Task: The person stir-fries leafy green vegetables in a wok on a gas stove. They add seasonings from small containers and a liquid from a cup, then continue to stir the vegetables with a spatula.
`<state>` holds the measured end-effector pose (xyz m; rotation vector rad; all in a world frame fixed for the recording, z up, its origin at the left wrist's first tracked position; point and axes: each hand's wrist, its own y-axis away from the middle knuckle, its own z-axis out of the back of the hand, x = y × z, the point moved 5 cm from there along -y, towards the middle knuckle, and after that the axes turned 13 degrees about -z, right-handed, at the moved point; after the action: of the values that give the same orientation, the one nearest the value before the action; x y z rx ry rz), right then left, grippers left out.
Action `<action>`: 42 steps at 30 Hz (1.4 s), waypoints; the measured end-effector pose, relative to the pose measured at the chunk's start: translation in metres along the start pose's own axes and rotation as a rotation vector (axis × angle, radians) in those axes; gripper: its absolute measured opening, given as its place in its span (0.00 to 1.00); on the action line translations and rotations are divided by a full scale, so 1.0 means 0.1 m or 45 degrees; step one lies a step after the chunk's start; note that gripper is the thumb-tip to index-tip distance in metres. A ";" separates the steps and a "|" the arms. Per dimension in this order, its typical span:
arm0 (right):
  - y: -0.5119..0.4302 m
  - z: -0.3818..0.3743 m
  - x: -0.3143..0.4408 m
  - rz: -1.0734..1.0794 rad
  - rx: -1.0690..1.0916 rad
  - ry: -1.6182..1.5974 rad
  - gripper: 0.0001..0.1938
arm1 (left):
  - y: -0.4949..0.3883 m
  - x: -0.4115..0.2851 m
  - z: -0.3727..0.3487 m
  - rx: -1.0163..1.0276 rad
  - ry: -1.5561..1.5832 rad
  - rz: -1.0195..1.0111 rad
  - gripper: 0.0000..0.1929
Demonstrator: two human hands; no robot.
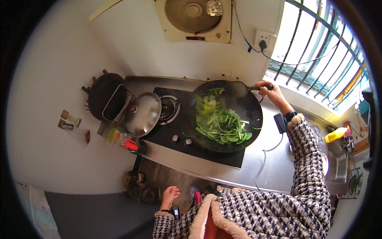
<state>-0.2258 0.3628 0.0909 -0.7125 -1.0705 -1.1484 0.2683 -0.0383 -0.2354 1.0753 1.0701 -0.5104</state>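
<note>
My right hand grips the dark handle of a wok spatula, whose metal head rests against the far right inner wall of a large black wok. Leafy green vegetables lie heaped in the wok's left and middle part, with some steam over them. Beneath the wok is a black gas hob, and the burner under it is hidden. Low in front of my body, away from the counter, my left hand hangs with loosely curled fingers and holds nothing.
A domed metal lid leans beside the bare left burner, near a dark pot. Bottles stand at the counter's left front. A cable hangs over the steel worktop. Farther right are a yellow bottle and a sink.
</note>
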 end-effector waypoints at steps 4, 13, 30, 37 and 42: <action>-0.31 -0.42 0.01 -0.100 0.273 -0.243 0.12 | 0.20 0.07 0.01 -0.038 0.052 0.079 0.12; 0.62 -1.45 0.63 0.789 1.013 0.665 0.12 | 0.08 0.09 -0.03 -0.031 0.036 0.039 0.13; 1.85 -0.91 0.25 0.629 0.991 1.090 0.11 | -0.55 0.04 0.08 0.068 -0.007 0.090 0.12; 1.17 -1.35 -0.16 0.618 0.806 1.223 0.06 | -0.38 -0.10 0.00 0.104 0.006 0.026 0.13; 0.91 -1.11 0.10 0.745 0.408 0.856 0.08 | -0.21 -0.07 0.24 -0.020 -0.025 0.052 0.13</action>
<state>-0.1053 0.2874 0.0661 -0.3033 -0.4073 -0.6068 0.2595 -0.0702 -0.2370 1.0744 1.0311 -0.4781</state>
